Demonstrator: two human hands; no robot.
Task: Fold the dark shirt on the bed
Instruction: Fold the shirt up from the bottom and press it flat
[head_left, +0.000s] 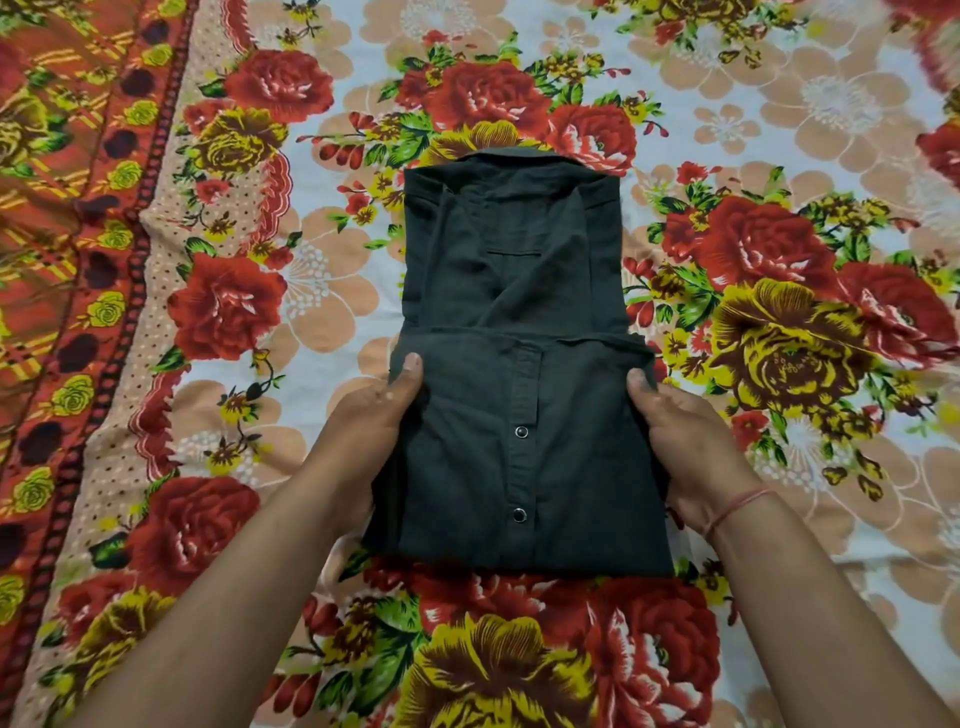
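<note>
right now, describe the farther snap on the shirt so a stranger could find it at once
On the flowered bed sheet lies a dark shirt, gripped at its sides by the left hand and right hand. Down its button strip sit two shiny round snaps; the farther snap is the one nearer the collar.

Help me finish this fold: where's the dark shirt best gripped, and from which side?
Grip the dark shirt at the side edges of its folded lower panel, left hand from the left, right hand from the right. Stacked layers there probably stay aligned when pinched.
</note>
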